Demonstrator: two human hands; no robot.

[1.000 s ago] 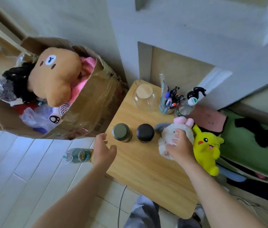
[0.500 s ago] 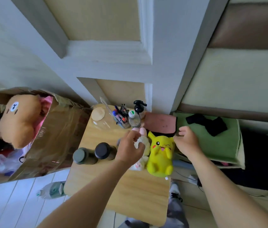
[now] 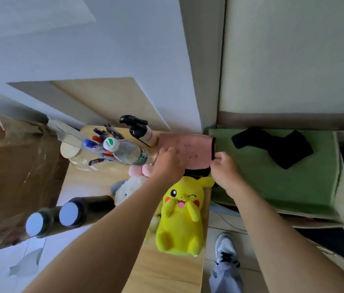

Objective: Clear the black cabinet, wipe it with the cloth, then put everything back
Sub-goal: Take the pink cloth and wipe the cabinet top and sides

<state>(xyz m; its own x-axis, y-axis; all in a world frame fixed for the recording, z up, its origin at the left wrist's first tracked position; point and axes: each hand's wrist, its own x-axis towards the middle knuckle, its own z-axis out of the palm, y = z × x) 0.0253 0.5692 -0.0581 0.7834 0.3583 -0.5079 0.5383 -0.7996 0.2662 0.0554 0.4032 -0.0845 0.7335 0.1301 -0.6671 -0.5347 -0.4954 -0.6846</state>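
A pink cloth (image 3: pixel 190 148) lies at the far right corner of the wooden table (image 3: pixel 166 271), over something black. My left hand (image 3: pixel 167 163) grips the cloth's left edge and my right hand (image 3: pixel 227 171) pinches its right edge. Standing on the table are a yellow plush (image 3: pixel 179 216), a white plush with pink ears (image 3: pixel 127 187), two dark jars (image 3: pixel 71 212), a water bottle (image 3: pixel 128 152), a pen cup (image 3: pixel 99 142), a black-topped spray bottle (image 3: pixel 143 133) and a glass jar with a wooden lid (image 3: pixel 69 149). I cannot make out the black cabinet for certain.
A taped cardboard box (image 3: pixel 19 166) stands against the table's left side. To the right lies a green cushion (image 3: pixel 283 176) with a black garment (image 3: pixel 272 146) on it. My shoe (image 3: pixel 226 248) is on the tiled floor by the table's right edge.
The view swung right and closer. My right hand let go of the white plush and went to the cloth's right edge. My left hand crossed the table to the cloth's left edge.
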